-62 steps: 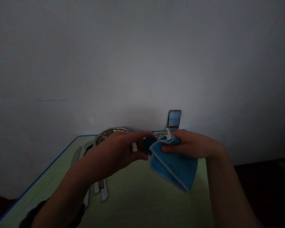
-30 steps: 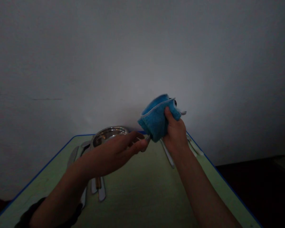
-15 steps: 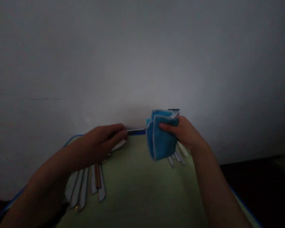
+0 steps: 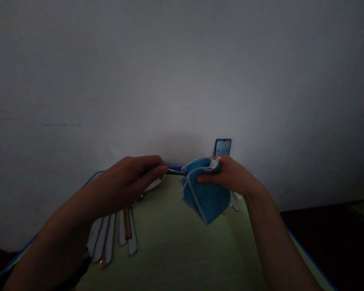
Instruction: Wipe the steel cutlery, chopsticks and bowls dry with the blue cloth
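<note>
My left hand is closed on the thin metal handle of a utensil, held level above the far part of the table. The utensil's other end goes into a folded blue cloth with pale edging, so its head is hidden. My right hand grips this cloth, thumb on the near side, wrapping it around the utensil's end. The cloth's lower corner hangs down over the table.
Several flat metal utensil handles and a wooden handle lie at the left. A bowl's rim shows partly behind my left hand. More handles lie at the right. A phone leans on the wall behind the green table.
The cloth, raised and tilted about a second ago, has come down again in my right hand. My left hand has shifted left, drawing the metal handle level. The phone shows again.
</note>
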The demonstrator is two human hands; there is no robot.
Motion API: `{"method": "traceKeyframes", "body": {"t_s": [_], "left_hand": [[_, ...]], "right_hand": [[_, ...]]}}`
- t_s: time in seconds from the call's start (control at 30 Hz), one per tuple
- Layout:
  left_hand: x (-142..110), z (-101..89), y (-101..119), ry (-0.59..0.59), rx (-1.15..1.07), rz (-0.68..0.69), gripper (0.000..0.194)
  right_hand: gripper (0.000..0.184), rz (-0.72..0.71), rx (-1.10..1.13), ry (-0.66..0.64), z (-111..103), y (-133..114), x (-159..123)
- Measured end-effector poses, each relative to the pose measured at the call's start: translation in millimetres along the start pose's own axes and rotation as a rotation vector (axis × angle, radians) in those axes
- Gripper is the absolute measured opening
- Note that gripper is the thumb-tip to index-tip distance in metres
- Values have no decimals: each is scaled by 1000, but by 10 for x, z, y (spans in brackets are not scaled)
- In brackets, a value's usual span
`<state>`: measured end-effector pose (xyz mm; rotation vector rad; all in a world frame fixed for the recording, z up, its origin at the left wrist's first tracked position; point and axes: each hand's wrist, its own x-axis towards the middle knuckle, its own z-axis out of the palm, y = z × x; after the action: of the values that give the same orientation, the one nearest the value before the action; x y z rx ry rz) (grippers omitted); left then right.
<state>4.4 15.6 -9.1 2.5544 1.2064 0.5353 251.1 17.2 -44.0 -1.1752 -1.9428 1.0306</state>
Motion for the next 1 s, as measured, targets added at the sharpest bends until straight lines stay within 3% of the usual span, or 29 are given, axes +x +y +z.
{"method": "traceKeyframes", "body": {"t_s": [0.33,0.53,0.73,0.9,1.0], "left_hand": [[-78,-135,-82,38,-27,-54,38],[-73,-132,-24,35,-22,-25,34],[-34,-105,23,38,-32,-7,33],[-37,-101,32,59,-79,2,32],[-25,-94,50,102,-81,-11,31]], "right_hand": [[33,-12,30,173,-40,32,10],[23,14,53,-12,-66,83,-29],[20,-23,-55,-10,-29,-17,-20],[28,-25,-129,106,-46,-52,-34],[35,-13,-108,290,-30,-20,3]]}}
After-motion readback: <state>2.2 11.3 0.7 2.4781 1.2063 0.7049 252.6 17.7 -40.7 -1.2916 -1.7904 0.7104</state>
